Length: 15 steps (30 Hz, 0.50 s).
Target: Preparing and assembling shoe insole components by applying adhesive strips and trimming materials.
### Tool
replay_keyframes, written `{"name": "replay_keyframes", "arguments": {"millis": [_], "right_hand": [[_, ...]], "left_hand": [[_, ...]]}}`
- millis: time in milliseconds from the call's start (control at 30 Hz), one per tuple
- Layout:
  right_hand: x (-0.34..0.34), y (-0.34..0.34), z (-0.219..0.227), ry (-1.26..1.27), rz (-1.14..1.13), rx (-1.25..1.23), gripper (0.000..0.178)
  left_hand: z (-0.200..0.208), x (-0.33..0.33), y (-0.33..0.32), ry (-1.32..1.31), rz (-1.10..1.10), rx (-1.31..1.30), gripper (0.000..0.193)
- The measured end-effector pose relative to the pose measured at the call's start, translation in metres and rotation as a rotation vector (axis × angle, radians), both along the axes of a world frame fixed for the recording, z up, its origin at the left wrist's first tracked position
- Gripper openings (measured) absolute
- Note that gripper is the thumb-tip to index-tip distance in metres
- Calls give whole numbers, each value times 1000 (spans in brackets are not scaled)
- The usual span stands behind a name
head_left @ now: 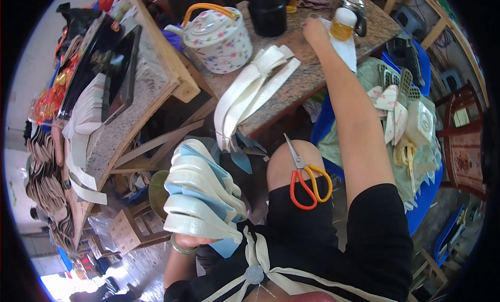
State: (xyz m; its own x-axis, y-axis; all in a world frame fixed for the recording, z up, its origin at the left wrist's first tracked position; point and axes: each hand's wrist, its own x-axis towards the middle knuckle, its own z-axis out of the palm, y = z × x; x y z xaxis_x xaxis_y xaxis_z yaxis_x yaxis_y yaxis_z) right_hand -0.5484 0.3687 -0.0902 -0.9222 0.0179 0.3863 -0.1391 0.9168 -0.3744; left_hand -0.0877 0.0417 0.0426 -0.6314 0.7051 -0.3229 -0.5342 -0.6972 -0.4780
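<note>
My left hand [194, 240], mostly hidden, supports a stack of thick white shoe-sole-like pieces [200, 195] with light blue sheets between them. Reaching far over the stone-topped table [307, 91], my right hand [314, 32] has its fingers drawn together by a thin loop [314, 16]. What those fingers grip is too small to make out. Scissors [302, 174] with one red and one orange handle lie across my bare knee and black shorts. A tied bundle of white strips [255, 86] hangs over the table's near edge.
A flowered teapot [219, 39], a black canister [267, 13] and a glass jar [342, 25] stand on the table. On the right, a blue tub [416, 218] holds a green bag and white pieces. Left is a wooden bench [148, 83] with stacked soles.
</note>
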Motion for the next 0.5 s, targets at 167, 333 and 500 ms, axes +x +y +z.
{"name": "replay_keyframes", "arguments": {"millis": [167, 333, 500], "right_hand": [[-15, -13, -4, -184, -189, 97, 29], [-1, -9, 17, -95, -179, 53, 29], [66, -7, 63, -250, 280, -1215, 24]], "left_hand": [[-30, 2, -30, 169, 54, -55, 60], [-59, 17, -57, 331, 44, -84, 58], [-81, 12, -73, 490, 27, -124, 57]]}}
